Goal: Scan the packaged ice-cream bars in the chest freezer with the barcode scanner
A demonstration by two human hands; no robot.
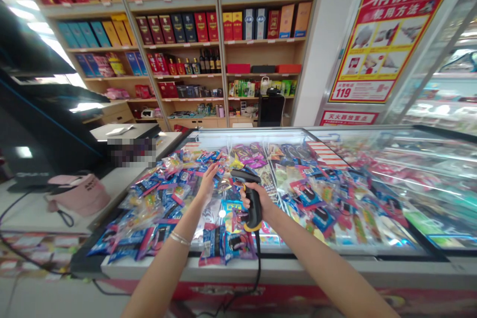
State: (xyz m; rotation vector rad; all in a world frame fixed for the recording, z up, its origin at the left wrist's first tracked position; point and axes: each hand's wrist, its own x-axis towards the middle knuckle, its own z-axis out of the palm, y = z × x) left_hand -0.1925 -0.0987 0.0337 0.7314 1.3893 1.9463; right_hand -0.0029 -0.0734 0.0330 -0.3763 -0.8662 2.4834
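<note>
My left hand [207,182] reaches out over a heap of plastic-wrapped snack packets [160,211] in the chest freezer, fingers apart and nothing visibly held. It is at or just above the packets; contact is hard to judge. A thin bracelet circles that wrist. My right hand [258,198] grips a black handheld barcode scanner [254,206] with a yellow band near its base. The scanner's head points away from me, over the packets. Its black cable [258,258] hangs down past the freezer's front rim [238,268].
Sliding glass lids cover the freezer's right side. On the counter to the left lie a pink cap [79,195] and a dark cable. Wooden shelves of boxed liquor [179,27] stand behind, and a red fire hydrant instruction sign [395,35] hangs at right.
</note>
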